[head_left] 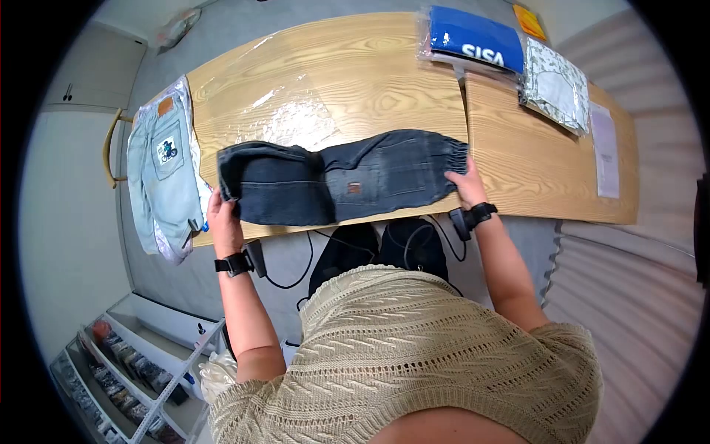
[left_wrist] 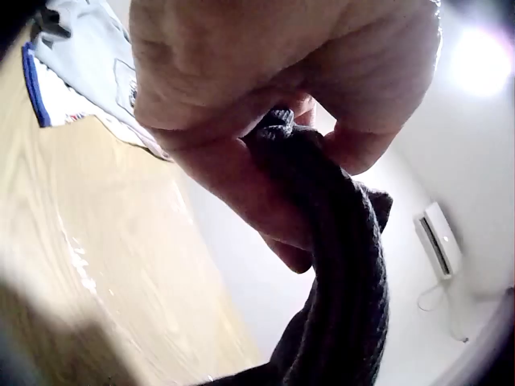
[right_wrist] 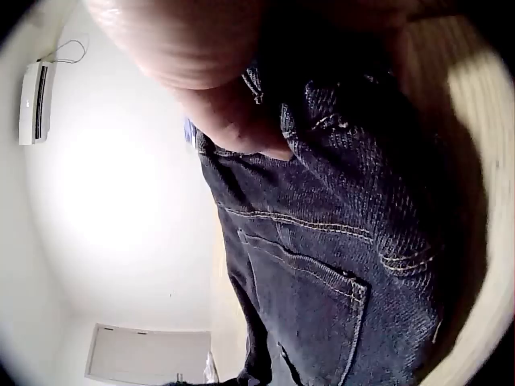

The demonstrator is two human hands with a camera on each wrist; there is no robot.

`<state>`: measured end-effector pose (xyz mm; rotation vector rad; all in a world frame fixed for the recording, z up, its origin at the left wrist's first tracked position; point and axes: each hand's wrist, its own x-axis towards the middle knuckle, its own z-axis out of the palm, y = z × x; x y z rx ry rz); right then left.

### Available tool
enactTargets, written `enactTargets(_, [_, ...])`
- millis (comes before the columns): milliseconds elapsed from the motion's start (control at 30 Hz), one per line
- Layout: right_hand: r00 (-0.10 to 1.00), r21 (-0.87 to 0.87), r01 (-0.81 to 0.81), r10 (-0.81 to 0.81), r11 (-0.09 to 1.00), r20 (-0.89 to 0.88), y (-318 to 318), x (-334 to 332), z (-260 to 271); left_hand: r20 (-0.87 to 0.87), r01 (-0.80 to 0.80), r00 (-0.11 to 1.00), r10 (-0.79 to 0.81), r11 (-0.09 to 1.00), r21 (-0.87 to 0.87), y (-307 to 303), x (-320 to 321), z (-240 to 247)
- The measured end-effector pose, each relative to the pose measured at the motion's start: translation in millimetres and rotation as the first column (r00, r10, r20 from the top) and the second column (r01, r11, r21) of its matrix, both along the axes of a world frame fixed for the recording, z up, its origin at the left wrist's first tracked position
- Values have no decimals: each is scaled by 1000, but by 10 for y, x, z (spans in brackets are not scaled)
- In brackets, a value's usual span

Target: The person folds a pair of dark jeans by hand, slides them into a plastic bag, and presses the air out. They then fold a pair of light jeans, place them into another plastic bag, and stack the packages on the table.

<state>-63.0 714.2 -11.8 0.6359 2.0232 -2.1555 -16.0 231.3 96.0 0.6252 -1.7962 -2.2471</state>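
Beige openwork knit top (head_left: 414, 340) is seen nearest; beyond it, dark-blue folded denim trousers (head_left: 285, 200) are held crosswise.
Over the near edge of the pale wood-grain desk (head_left: 377, 59), their long axis is run left to right: one end is pinched by the left hand (head_left: 224, 222), the gathered opposite end by the right hand (head_left: 467, 185), so neither is nearer. Writing on the small brown patch (head_left: 354, 188) cannot be read; on the blue plastic-wrapped packet (head_left: 473, 37), inverted white capitals are shown, not surely legible.
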Motion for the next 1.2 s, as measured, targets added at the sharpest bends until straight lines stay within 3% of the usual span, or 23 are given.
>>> enactTargets(100, [999, -31, -54, 54, 998, 4, 353, -48, 113, 88, -71, 994, 71, 997, -1, -323, 78, -261])
enactTargets(233, [996, 9, -86, 86, 996, 21, 588, -120, 52, 347, -58, 933, 98, 991, -123, -423, 129, -926])
enactTargets(300, [997, 42, -37, 35, 998, 66, 589, -152, 56, 414, 52, 910, 38, 978, -204, -600, 168, -1407])
enactTargets(367, [994, 7, -60, 60, 998, 92, 552, -204, 144, 395, -11, 915, 82, 984, -180, -580, 143, -1520])
enactTargets(400, [986, 342, -118, 68, 932, 155, 488, -235, 283, 376, -68, 918, 122, 986, -153, -568, 127, -1539])
enactTargets(433, [976, 632, -181, 57, 754, 212, 401, -268, 367, 374, -75, 918, 129, 985, -155, -565, 101, -1510])
enactTargets(467, [996, 990, -32, 87, 140, 19, 252, -274, 380, 413, -58, 900, 138, 978, -202, -573, 91, -1468])
enactTargets(500, [996, 989, -34, 92, 143, 21, 43, -315, 492, 452, -35, 880, 147, 968, -248, -592, 80, -1439])
enactTargets(533, [957, 978, 10, 281, 210, -70, -207, -396, 688, 423, -97, 898, 119, 993, -74, -737, 82, -1703])
enactTargets(567, [877, 958, 43, 448, 284, -173, -440, -471, 790, 420, -96, 900, 120, 992, -77, -673, 59, -1596])
enactTargets(633, [777, 873, -200, 614, 444, -135, -823, -624, 688, 429, 65, 892, 139, 902, -428, -436, -3, -1255])
enactTargets(700, [764, 838, -282, 638, 467, -98, -1193, -798, 464, 470, 147, 879, 85, 888, -435, -530, -10, -1372])
enactTargets(833, [749, 845, -282, 655, 454, -102, -1608, -972, 223, 440, 118, 886, 150, 843, -525, -613, 18, -1532])
enactTargets(900, [698, 839, -366, 715, 404, -40, -1657, -989, 190, 432, 108, 894, 123, 875, -472, -650, 60, -1616])
enactTargets(967, [621, 894, -196, 757, 402, -204, -1640, -855, 243, 424, 109, 900, 104, 887, -449, -683, 98, -1656])
enactTargets(1033, [541, 921, -202, 822, 334, -179, -1578, -712, 256, 414, 108, 907, 84, 901, -420, -686, 134, -1676])
enactTargets(1100, [436, 944, -287, 900, 163, -23, -1483, -561, 184, 438, 135, 891, 117, 854, -503, -668, 128, -1673])
enactTargets(1200, [414, 954, -281, 910, 104, 23, -1429, -407, 228, 432, 106, 892, 134, 867, -487, -623, 115, -1633])
